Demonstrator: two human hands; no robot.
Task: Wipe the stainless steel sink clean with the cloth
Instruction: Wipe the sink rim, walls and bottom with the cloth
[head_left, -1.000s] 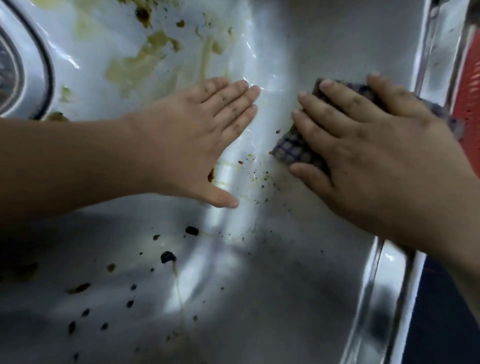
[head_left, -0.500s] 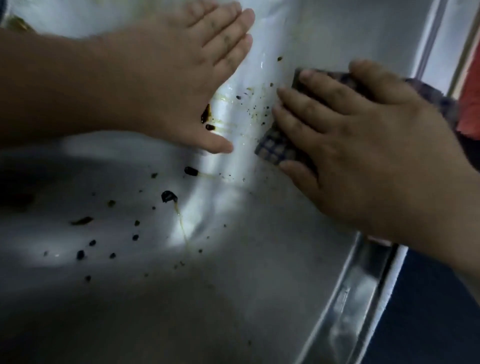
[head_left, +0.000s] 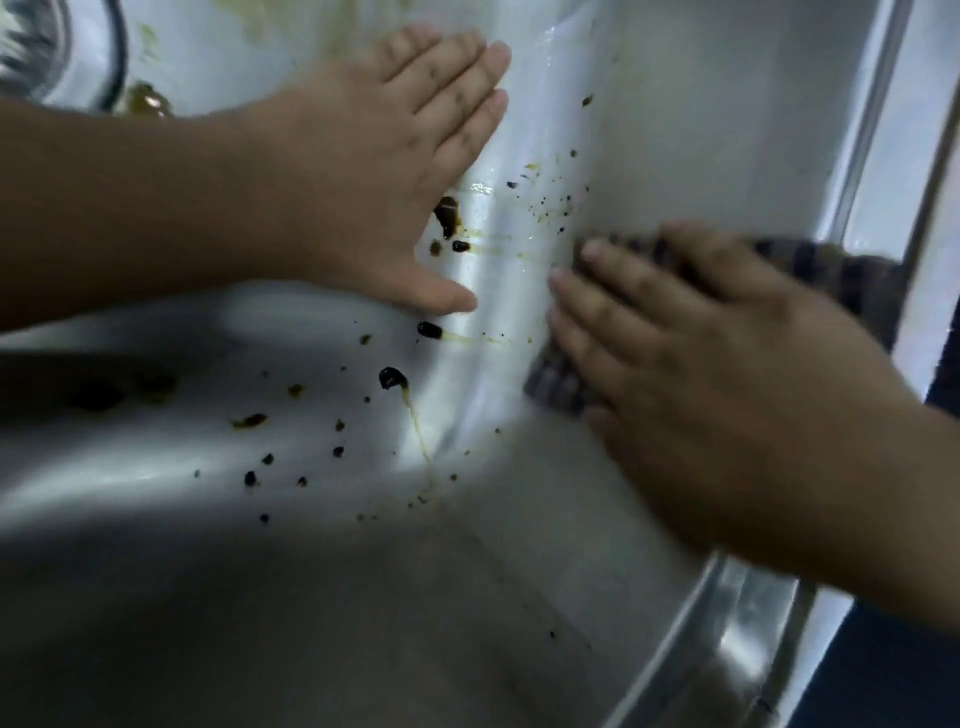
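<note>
The stainless steel sink (head_left: 727, 130) fills the view, its basin spotted with dark blobs (head_left: 392, 376) and thin yellow-brown streaks. My right hand (head_left: 701, 374) lies flat on a checked cloth (head_left: 556, 382) and presses it against the sink's right wall near the corner; the cloth's far end (head_left: 831, 270) reaches toward the rim. My left hand (head_left: 384, 171) rests flat on the basin with fingers together and thumb out, holding nothing. A dark blob (head_left: 447, 215) sits by its thumb.
The drain ring (head_left: 111, 57) shows at the top left, with brownish residue (head_left: 145, 101) beside it and pale smears above. The sink's raised rim (head_left: 737, 613) runs along the right side, with a dark surface (head_left: 883, 675) beyond it.
My right hand has slid the cloth down along the wall. The view has shifted, so the drain ring is back in sight. My left hand stays flat on the basin.
</note>
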